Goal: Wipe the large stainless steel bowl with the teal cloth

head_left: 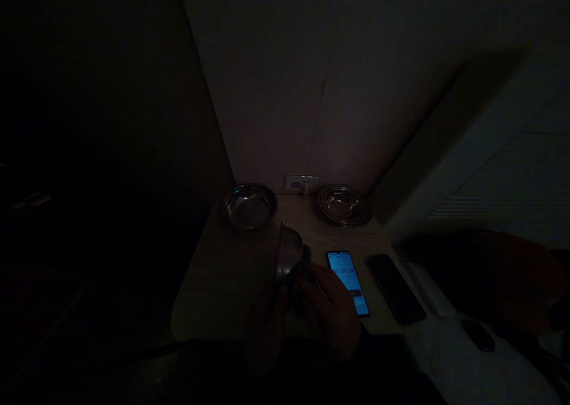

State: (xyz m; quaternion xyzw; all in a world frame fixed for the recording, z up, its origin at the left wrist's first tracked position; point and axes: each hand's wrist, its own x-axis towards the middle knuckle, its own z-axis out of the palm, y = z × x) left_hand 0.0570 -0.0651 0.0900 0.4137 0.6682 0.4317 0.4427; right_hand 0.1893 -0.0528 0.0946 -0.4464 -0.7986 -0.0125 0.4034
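Note:
A small metal bowl [289, 249] is tipped on its side above the table, its open face toward the left. My left hand [266, 325] is closed on the bowl's lower edge. Against the outside of the bowl, my right hand [332, 304] is closed on a dark, cloth-like piece [306, 268], partly hidden by the fingers. Deep shadow blurs the fingers of both hands. Behind them on the table stand a wide metal bowl [248, 208] at the left and a stack of metal bowls [345, 206] at the right.
A lit phone [345, 268] showing a timer lies right of my hands on the wooden table [214, 286]. Beside it is a dark phone [398, 289]. A wall socket [294, 183] with a plug sits behind. Further right lies a small dark object [478, 335] on a pale surface.

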